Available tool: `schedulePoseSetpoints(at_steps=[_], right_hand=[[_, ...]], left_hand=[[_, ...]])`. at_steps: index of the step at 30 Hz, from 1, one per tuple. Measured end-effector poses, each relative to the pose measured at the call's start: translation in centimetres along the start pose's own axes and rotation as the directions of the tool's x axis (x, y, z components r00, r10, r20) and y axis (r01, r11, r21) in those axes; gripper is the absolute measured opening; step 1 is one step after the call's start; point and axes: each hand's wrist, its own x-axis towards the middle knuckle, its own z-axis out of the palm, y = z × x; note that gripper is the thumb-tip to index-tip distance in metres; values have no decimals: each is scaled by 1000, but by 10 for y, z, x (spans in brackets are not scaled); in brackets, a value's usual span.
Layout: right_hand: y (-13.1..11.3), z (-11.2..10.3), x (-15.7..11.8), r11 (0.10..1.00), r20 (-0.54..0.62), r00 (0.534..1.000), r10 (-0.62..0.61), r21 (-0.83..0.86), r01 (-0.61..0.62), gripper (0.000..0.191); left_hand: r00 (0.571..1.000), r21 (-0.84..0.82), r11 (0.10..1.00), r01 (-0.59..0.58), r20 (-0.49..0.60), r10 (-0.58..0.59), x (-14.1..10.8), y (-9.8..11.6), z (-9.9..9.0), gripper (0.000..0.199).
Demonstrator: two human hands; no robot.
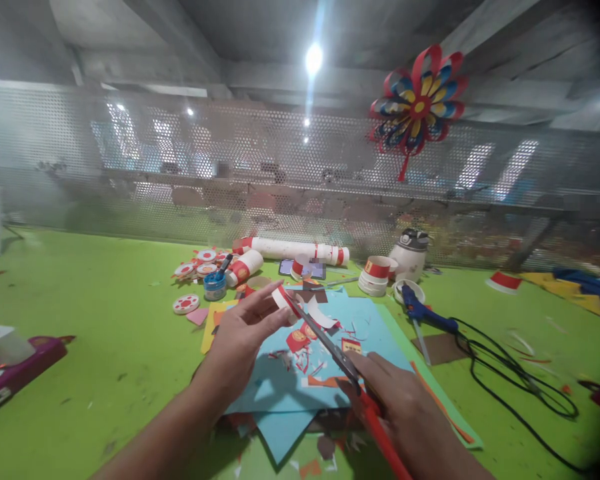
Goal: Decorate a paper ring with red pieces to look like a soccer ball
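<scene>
Between its thumb and fingers my left hand [240,340] grips a small white paper piece with a red edge [284,301]. My right hand [393,393] is closed around the red handle of a pair of scissors [337,353]. The scissor blades point up and to the left, and their tips meet the red edge of the paper piece. Below both hands lie light blue paper sheets [280,395], strewn with red and white paper scraps [300,360]. A curved white strip [323,313] lies just beyond the blades.
A blue glue gun [427,312] with a black cable [500,407] lies at right. Paper cups [375,277] and a lidded white jar [410,257] stand behind. A blue paint pot [215,285] and red-white paper discs [186,305] sit left. A purple power strip [40,353] is far left.
</scene>
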Motion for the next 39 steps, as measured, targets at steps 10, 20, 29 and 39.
schedulePoseSetpoints(at_steps=[10,20,29,39], right_hand=[[0,4,4,999,17,1000,20,48,-21,28],[-3,1,4,990,103,991,81,103,-92,36],[0,3,2,993,88,995,47,107,-56,36],[-10,-2,3,981,91,993,71,174,-86,34]], left_hand=[[999,-109,993,45,-9,-46,0,0,3,55],[999,43,999,-32,-36,33,1,0,2,48],[998,80,995,-60,5,60,1,-8,-1,41],[998,34,998,-47,31,46,1,-7,0,33]])
